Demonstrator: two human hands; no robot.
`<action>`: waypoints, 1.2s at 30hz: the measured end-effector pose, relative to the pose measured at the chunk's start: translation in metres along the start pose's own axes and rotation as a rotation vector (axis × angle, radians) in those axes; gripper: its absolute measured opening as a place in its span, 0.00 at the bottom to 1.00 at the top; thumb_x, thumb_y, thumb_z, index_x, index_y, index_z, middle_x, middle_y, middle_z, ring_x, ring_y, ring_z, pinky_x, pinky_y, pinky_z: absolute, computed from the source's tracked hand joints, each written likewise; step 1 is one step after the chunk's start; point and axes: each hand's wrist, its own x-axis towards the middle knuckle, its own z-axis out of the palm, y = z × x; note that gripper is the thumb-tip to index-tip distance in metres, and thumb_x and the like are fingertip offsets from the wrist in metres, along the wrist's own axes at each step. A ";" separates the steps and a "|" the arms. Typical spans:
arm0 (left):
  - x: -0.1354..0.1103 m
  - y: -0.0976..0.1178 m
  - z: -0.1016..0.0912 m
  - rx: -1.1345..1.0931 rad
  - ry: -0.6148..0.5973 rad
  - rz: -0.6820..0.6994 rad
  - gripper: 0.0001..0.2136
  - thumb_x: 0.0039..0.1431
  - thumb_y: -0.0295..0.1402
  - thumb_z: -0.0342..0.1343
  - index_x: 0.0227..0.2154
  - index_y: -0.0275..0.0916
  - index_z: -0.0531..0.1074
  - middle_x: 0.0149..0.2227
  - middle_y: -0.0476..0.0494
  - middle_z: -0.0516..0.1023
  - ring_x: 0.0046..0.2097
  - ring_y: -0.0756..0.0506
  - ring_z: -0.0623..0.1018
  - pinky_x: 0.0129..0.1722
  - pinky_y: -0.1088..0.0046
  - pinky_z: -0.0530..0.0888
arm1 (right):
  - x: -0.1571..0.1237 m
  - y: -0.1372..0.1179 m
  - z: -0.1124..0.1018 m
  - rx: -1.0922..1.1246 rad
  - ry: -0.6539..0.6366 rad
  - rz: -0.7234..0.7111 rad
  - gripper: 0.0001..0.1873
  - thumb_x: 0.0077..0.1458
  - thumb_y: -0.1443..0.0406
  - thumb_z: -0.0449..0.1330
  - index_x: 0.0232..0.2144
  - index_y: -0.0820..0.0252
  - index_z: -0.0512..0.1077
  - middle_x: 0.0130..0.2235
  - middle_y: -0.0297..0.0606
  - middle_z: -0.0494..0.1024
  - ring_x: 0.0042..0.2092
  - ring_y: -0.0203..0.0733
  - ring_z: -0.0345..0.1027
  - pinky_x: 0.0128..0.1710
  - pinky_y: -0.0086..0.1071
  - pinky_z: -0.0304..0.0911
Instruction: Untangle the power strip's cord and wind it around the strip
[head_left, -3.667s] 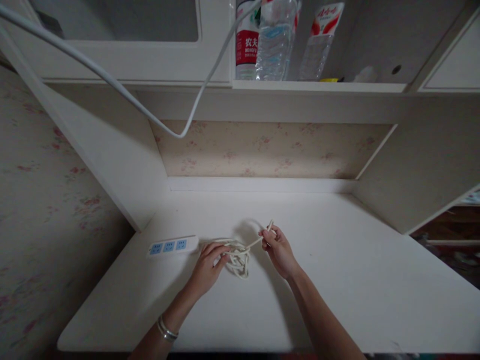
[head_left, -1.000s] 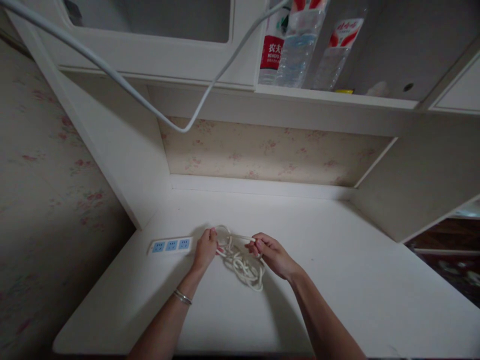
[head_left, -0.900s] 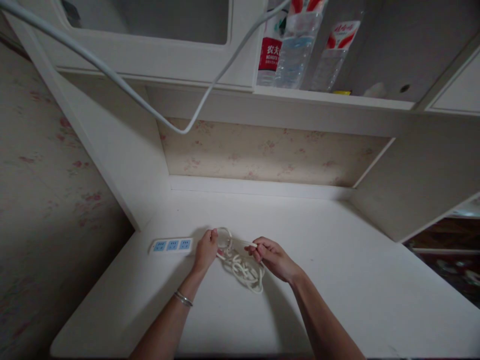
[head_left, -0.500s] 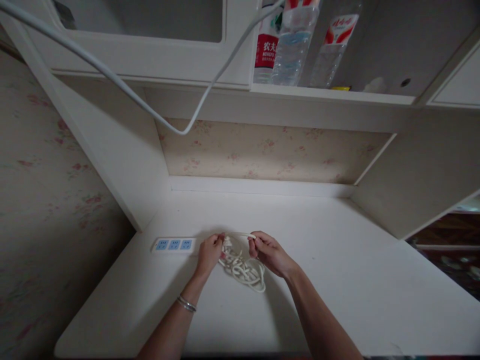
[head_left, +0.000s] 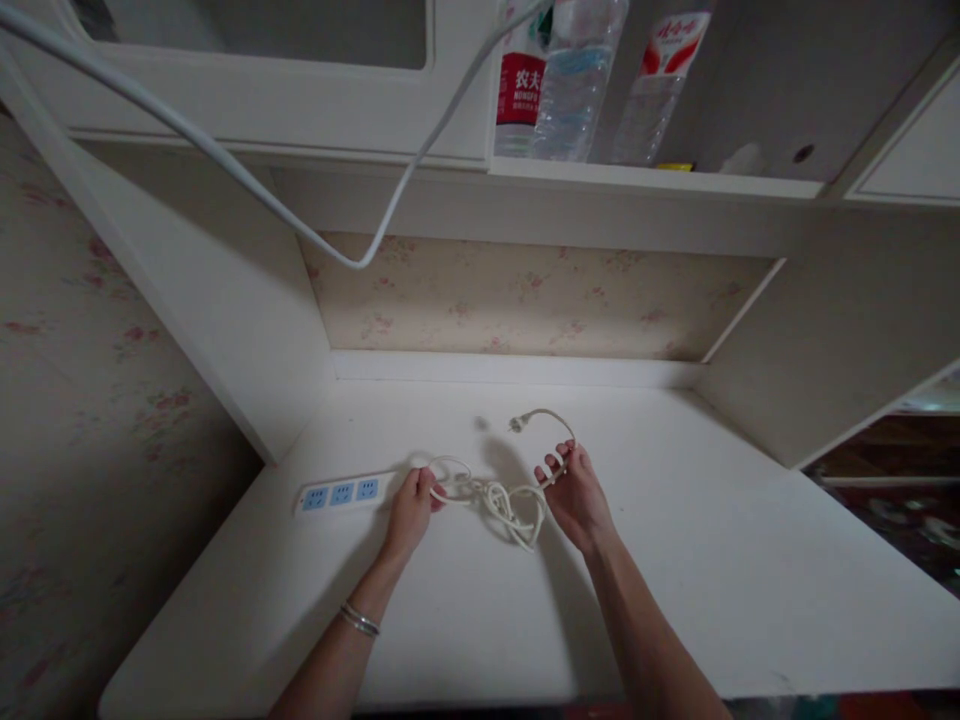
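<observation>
A white power strip (head_left: 341, 494) with blue sockets lies on the desk at the left. My left hand (head_left: 412, 508) is closed on a loop of its cord beside the strip's right end. Between my hands the tangled white power cord (head_left: 508, 512) bunches in loops. My right hand (head_left: 577, 492) grips the cord near its plug end, palm partly turned up and fingers curled. The plug (head_left: 516, 424) hangs free in the air on a short arc of cord, above and left of that hand.
The white desk (head_left: 705, 560) spreads under both hands. A thick white cable (head_left: 360, 262) droops across the upper view. Plastic bottles (head_left: 574, 95) stand on the shelf (head_left: 660, 182) above. Cabinet side panels (head_left: 202, 300) close in the desk at left and right.
My right hand has moved right and turned palm up, drawing the plug end out of the bundle. The bundle has stretched and shifted right. My left hand remains near the strip.
</observation>
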 end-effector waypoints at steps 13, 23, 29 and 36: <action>-0.012 0.010 -0.011 -0.171 -0.044 0.111 0.21 0.58 0.53 0.48 0.35 0.37 0.70 0.35 0.45 0.76 0.30 0.48 0.79 0.33 0.69 0.78 | 0.016 0.009 -0.059 -0.364 0.144 -0.125 0.21 0.51 0.52 0.63 0.40 0.55 0.63 0.44 0.39 0.76 0.35 0.36 0.68 0.29 0.29 0.66; -0.026 0.012 -0.024 -0.087 -0.170 0.018 0.21 0.55 0.51 0.52 0.37 0.36 0.74 0.31 0.43 0.76 0.32 0.46 0.77 0.32 0.69 0.77 | 0.008 0.039 -0.083 -0.358 0.278 -0.021 0.18 0.50 0.52 0.64 0.36 0.54 0.63 0.31 0.30 0.76 0.28 0.34 0.70 0.33 0.33 0.70; -0.042 0.020 -0.047 0.221 -0.413 0.187 0.12 0.59 0.41 0.51 0.30 0.38 0.74 0.35 0.45 0.75 0.37 0.47 0.75 0.35 0.73 0.74 | 0.003 0.041 -0.086 -0.292 0.252 0.015 0.21 0.46 0.53 0.67 0.38 0.55 0.65 0.31 0.32 0.78 0.30 0.35 0.72 0.37 0.32 0.71; -0.044 0.022 -0.054 0.404 -0.086 0.300 0.13 0.55 0.25 0.47 0.39 0.40 0.74 0.41 0.44 0.75 0.36 0.48 0.76 0.41 0.68 0.74 | -0.010 0.039 -0.069 -0.200 0.125 0.065 0.17 0.49 0.54 0.66 0.35 0.57 0.67 0.32 0.34 0.78 0.31 0.34 0.71 0.39 0.32 0.70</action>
